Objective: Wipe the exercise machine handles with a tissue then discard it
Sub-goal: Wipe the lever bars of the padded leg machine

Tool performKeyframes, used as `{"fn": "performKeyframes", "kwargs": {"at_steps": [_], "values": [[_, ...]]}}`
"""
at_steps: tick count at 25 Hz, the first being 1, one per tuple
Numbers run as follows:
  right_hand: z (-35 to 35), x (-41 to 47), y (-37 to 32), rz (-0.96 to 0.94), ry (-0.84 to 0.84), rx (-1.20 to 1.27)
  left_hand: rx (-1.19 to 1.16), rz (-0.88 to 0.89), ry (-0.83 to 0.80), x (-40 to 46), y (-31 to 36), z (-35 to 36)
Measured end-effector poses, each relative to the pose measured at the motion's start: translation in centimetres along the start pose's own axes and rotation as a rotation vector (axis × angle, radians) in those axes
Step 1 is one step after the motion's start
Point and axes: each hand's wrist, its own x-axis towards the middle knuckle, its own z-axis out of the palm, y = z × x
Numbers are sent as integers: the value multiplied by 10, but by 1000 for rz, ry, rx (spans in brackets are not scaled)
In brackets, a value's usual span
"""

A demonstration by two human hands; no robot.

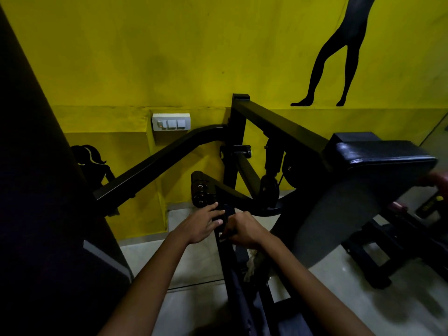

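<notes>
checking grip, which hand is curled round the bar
The right hand: its fingers wrap the black bar, while the left hand lies flatter against it.

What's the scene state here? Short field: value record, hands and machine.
setting: gym corner, yellow wall with black silhouette figures
machine: black exercise machine frame, padded seat at right
left hand: fingers straight, resting on the black upright bar
right hand: fingers curled round the same bar
tissue: whitish crumpled piece below the right hand, too dim to confirm
other: white switch panel on wall
</notes>
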Motion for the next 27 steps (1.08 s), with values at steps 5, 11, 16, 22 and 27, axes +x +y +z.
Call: {"fn": "performKeyframes", "kwargs": {"at_steps": [5,11,16,22,27], "values": [[-2,-20,-8,7,-42,40,-6,2,23,-16,18,5],[-1,-48,-18,22,-111,103,-3,-18,10,-42,34,9],[-1,-78,-28,55,-159,218,0,-32,1,-60,52,16],[-4,-108,-40,74,-171,219,27,-43,17,-83,71,22],[-4,-129,-48,60,-145,201,32,-69,23,-99,86,28]]}}
